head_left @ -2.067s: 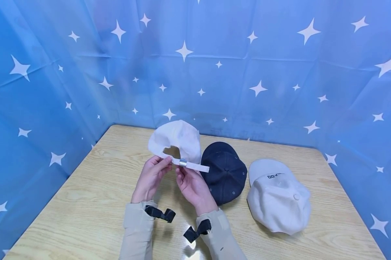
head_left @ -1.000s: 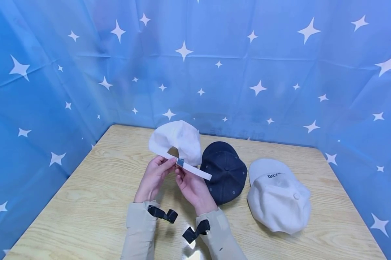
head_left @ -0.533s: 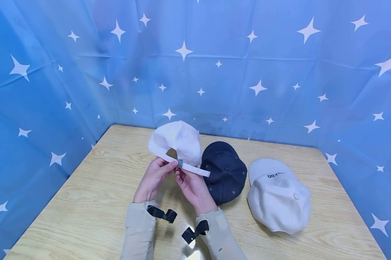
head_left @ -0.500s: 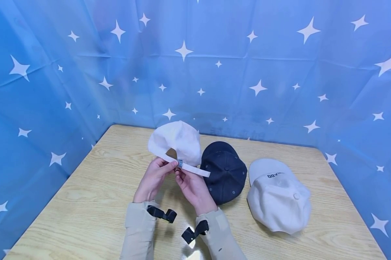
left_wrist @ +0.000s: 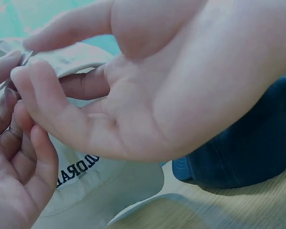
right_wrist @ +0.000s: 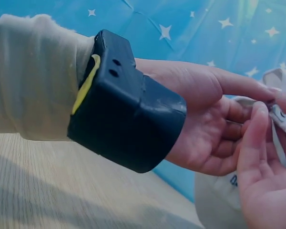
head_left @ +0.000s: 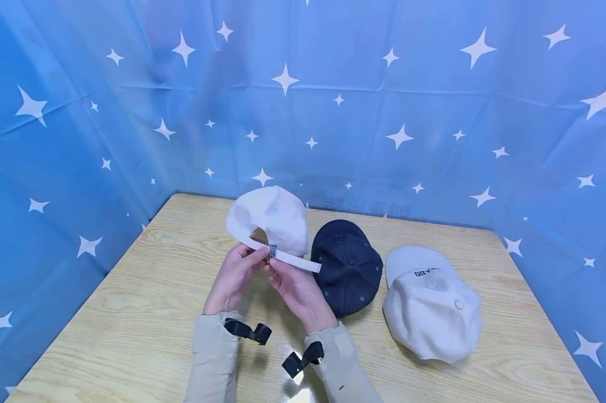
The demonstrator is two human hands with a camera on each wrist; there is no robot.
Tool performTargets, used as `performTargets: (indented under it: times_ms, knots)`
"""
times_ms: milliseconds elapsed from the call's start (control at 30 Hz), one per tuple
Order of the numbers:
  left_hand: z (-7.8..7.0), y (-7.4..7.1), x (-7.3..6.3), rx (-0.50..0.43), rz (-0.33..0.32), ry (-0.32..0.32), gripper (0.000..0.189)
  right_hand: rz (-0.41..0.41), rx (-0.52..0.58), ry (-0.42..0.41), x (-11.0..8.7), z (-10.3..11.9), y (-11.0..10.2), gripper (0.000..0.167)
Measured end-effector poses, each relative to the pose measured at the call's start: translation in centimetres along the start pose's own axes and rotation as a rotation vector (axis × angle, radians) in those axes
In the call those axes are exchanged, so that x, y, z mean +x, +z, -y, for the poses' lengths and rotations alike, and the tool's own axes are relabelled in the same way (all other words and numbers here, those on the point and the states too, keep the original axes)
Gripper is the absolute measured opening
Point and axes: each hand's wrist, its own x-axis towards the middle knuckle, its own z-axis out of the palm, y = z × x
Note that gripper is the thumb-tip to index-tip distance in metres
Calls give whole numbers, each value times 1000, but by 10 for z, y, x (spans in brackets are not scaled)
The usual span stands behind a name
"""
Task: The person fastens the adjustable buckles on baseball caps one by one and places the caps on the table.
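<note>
A white baseball cap (head_left: 277, 215) is held up over the table, its back opening and adjusting strap (head_left: 297, 261) turned towards me. My left hand (head_left: 236, 274) pinches the strap beside the metal buckle (head_left: 273, 251), thumb on top. From the other side my right hand (head_left: 300, 288) pinches at the buckle, its other fingers curled below. The strap's loose end sticks out to the right above that hand. In the left wrist view the right hand (left_wrist: 133, 105) covers much of the cap, and dark lettering (left_wrist: 81, 169) shows upside down on its front.
A navy cap (head_left: 348, 268) lies close to the right of my right hand. Farther right sits a second light cap (head_left: 433, 308) with dark lettering. The wooden table (head_left: 131, 313) ends at a blue curtain (head_left: 333, 112) with white stars.
The white cap and both hands have shifted slightly left. My right thumb has come up to the buckle. The strap's angle has varied a little; the other caps stay put.
</note>
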Motion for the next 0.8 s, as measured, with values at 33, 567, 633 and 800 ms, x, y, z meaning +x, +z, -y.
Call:
performTargets:
  times_ms: [33, 567, 633, 800]
  knots:
    - [0, 0, 0, 1, -2, 0, 23, 8, -6, -4, 0, 0, 0, 13]
    - [2, -3, 0, -23, -17, 0, 30, -88, -97, -52, 1, -3, 3, 8]
    - [2, -3, 0, -20, -9, -2, 30, -101, -103, -58, 1, -3, 3, 8]
    - [2, -3, 0, -13, -6, -12, 35, -121, -115, -81, 2, -4, 4, 7]
